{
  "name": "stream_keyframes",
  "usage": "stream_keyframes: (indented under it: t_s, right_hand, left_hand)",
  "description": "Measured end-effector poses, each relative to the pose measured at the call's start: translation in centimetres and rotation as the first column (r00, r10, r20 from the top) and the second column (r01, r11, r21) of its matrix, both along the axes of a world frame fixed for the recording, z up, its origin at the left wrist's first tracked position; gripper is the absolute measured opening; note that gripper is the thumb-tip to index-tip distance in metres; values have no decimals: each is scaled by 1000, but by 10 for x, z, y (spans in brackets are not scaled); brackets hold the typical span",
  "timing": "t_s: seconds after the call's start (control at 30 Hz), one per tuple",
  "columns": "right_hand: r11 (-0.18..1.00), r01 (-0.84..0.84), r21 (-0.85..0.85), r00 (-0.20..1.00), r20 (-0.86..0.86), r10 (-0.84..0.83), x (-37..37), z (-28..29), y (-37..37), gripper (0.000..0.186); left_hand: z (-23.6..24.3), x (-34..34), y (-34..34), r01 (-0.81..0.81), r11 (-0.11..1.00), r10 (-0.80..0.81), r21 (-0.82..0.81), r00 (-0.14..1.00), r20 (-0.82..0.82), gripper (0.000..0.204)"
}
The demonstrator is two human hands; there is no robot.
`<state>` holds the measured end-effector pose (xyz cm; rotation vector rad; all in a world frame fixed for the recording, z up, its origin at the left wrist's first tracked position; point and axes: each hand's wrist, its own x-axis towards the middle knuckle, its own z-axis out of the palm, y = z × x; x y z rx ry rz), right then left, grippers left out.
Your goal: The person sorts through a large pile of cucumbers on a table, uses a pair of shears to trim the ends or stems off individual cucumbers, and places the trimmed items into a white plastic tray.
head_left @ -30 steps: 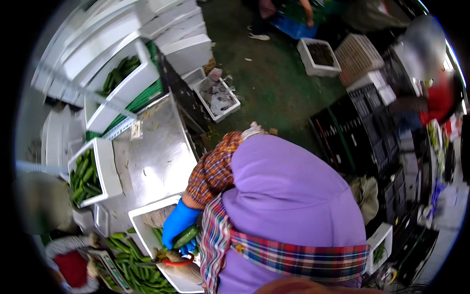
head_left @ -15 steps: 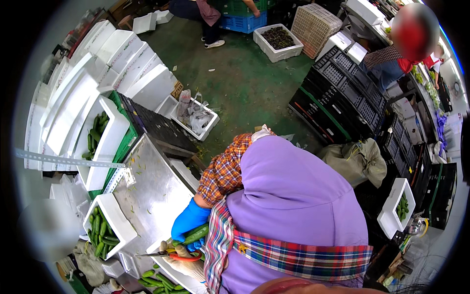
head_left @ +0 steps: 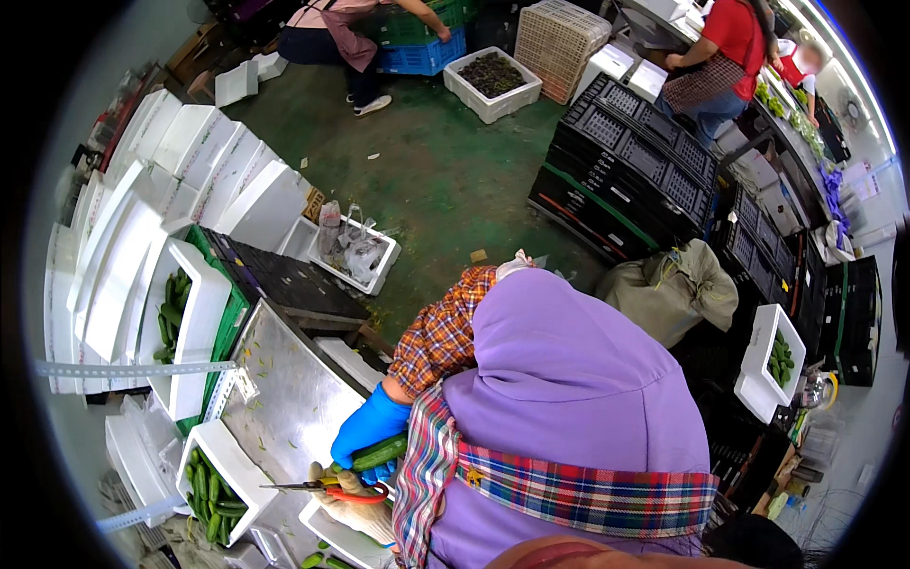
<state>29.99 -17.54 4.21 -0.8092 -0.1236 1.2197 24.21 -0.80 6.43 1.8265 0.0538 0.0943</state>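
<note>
My right hand (head_left: 365,431), in a blue glove below an orange plaid sleeve cover, is closed around a green cucumber (head_left: 387,449). Just below it, my left hand (head_left: 353,514) wears a cream cloth glove and grips scissors (head_left: 365,492) with orange-red handles; their blades point left. Both hands are close together over a white foam box (head_left: 315,515), partly covered by my arm and plaid apron. A few loose cucumbers (head_left: 327,561) lie at the lower edge. Left of the hands, another foam box (head_left: 248,482) holds many cucumbers.
A metal tabletop (head_left: 299,394) with plant scraps lies beyond my hands. Stacked white foam boxes (head_left: 204,142) stand at left, one holding cucumbers. Black crates (head_left: 626,161) and a sack (head_left: 668,294) are at right. Co-workers (head_left: 327,24) are across the green floor.
The whole view has shifted, so the surroundings appear moved. Both hands keep nearly the same pose, still holding the cucumber and scissors. At the far right, the co-worker in red has changed posture.
</note>
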Motion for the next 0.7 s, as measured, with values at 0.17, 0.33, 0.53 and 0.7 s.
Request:
stream_keyframes:
  t_s: [0.17, 0.33, 0.53, 0.7]
  right_hand:
    - [997, 76, 21, 997, 1, -76, -7, 2, -9, 30]
    - [998, 26, 54, 1000, -4, -26, -8, -4, -3, 32]
    - [999, 33, 27, 999, 23, -34, -10, 0, -2, 32]
    - [997, 76, 30, 996, 38, -77, -11, 1, -6, 29]
  left_hand:
    - [-1, 2, -1, 33, 999, -33, 35, 999, -4, 62]
    - [-2, -2, 4, 30, 1000, -30, -4, 999, -38, 62]
    - [4, -5, -4, 6, 996, -11, -88, 998, -56, 58]
    - [-6, 2, 1, 37, 996, -40, -85, 999, -28, 58]
